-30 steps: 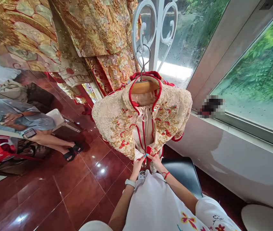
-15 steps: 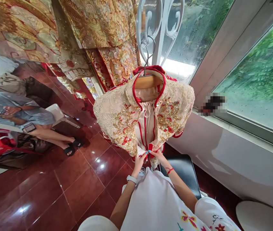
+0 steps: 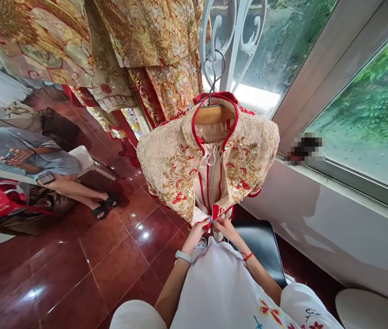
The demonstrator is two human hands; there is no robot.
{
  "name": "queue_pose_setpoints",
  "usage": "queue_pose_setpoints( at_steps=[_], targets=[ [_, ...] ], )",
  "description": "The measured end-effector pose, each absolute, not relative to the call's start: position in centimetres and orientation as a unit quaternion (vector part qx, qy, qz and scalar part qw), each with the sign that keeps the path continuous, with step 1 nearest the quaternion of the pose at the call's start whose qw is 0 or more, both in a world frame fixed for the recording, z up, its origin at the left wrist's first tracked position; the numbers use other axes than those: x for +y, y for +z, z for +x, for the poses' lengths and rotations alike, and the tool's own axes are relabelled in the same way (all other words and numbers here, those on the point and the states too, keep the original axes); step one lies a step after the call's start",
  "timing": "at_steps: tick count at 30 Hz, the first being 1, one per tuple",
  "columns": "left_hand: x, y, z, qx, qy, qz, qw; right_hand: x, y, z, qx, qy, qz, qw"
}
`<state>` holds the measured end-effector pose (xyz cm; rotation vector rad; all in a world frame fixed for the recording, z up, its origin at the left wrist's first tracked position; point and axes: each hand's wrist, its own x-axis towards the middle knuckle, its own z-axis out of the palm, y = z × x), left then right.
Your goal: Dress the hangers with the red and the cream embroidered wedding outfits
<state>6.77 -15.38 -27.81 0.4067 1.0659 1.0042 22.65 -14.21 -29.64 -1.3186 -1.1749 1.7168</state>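
Observation:
In front of me hangs a cream jacket (image 3: 166, 151) with red piping and gold and red beadwork, its front parted below the collar. A wooden hanger (image 3: 209, 115) with a metal hook (image 3: 213, 75) carries it. Low on the front, my left hand (image 3: 198, 232) pinches the lower edge of the left panel. My right hand (image 3: 225, 227) is closed at the red-lined edge of the right panel, fingertips meeting the left ones. Whatever small fastening lies between the fingertips is too small to make out. Inside the opening show a tied cord (image 3: 212, 157) and red-striped lining.
Gold embroidered garments (image 3: 153, 36) hang at the upper left. Beside my right arm stands a black chair (image 3: 260, 249). A seated person (image 3: 57, 160) holds a phone at the left, near a red bag (image 3: 0, 201). Windows (image 3: 368, 105) and a low wall line the right.
My view has shifted slightly, so the jacket appears a little further right. My right hand has moved down off the red edge towards the left fingertips; the left hand keeps its pinch.

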Motion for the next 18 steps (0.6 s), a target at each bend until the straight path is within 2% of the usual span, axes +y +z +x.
queue_pose_setpoints(
  at_steps=[10, 18],
  targets=[
    [-15.6, -27.3, 6.7, 0.479, 0.445, 0.204, 0.729, -14.3, -28.3, 22.4, -0.437, 0.679, -0.489, 0.330],
    [-15.6, -29.5, 7.0, 0.548, 0.422, 0.289, 0.663, -13.6, -27.1, 22.5, -0.392, 0.744, -0.474, 0.261]
  ],
)
